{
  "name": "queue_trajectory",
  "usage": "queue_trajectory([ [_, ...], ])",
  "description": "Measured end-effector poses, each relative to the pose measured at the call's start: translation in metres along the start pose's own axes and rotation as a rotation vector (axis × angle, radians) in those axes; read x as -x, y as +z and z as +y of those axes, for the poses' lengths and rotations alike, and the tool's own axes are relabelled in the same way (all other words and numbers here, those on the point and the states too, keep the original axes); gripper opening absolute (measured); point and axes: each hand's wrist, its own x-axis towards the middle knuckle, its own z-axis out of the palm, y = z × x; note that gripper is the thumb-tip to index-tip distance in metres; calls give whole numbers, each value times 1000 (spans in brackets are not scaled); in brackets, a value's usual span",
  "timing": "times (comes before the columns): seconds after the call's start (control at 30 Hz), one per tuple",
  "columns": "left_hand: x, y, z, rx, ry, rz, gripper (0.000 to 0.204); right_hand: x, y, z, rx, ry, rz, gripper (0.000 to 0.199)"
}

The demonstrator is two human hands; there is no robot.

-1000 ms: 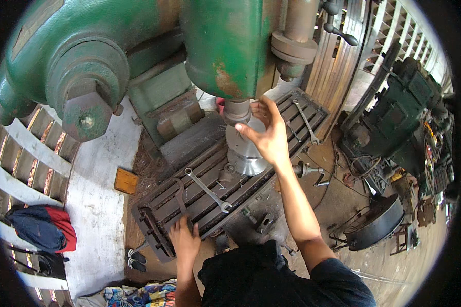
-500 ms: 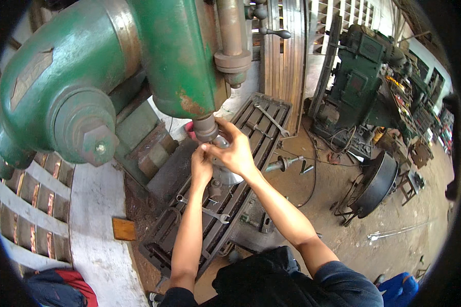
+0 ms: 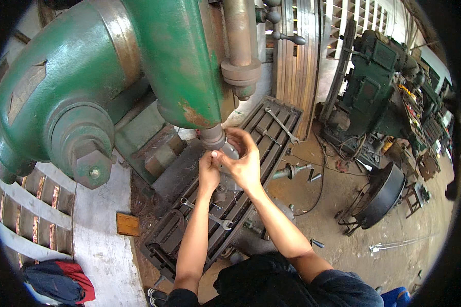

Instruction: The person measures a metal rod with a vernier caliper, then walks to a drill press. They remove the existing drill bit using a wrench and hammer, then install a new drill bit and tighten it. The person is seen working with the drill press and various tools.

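Observation:
The green head of a milling machine hangs over the work table, with a bare metal spindle nose at its lower end. Just beneath the nose, my left hand is closed in a pinch; what its fingertips hold is hidden. My right hand curls round the right side, its thumb meeting the left fingertips and its fingers bent close to the nose. Between the hands a grey metal part shows partly. On the slotted machine table below lies an open-ended wrench, near my left forearm.
Another wrench lies on the table's far end. A crank handle juts from its right side. A lever sticks out above. To the right stand a second green machine and a black round pan on the floor.
The view has shifted, so the machine's lower parts sit further right and lower. Both hands stay at the spindle nose; the right fingers have slid down slightly and curl more beside it.

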Motion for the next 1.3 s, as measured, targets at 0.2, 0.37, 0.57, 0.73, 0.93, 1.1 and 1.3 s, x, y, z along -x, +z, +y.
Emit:
queue_trajectory([
  [0.2, 2, 9, 5, -56, 115, 66, 15, -47, 5, 6, -70, 225, -443, 70],
  [0.37, 3, 2, 3, 59, -38, -13, 10, 4, -4, 3, -4, 12, -73, 81],
  [0.57, 3, 1, -13, -179, 84, 85, 17, -50, -1, 14, -138, 140, -567, 76],
  [0.73, 5, 4, -9, 56, 36, 58, 14, -7, -5, 5, -135, 160, -151, 77],
  [0.93, 6, 4, 0, -80, -12, 69, 17, -39, -6, 14, 120, -18, -295, 73],
  [1.1, 4, 5, -4, 34, 11, 85, 16, -8, 2, 2, -162, 103, -69, 68],
  [1.3, 4, 5, -4, 33, -3, 110, 16, -21, 4, 12, 19, -107, 20, 76],
])
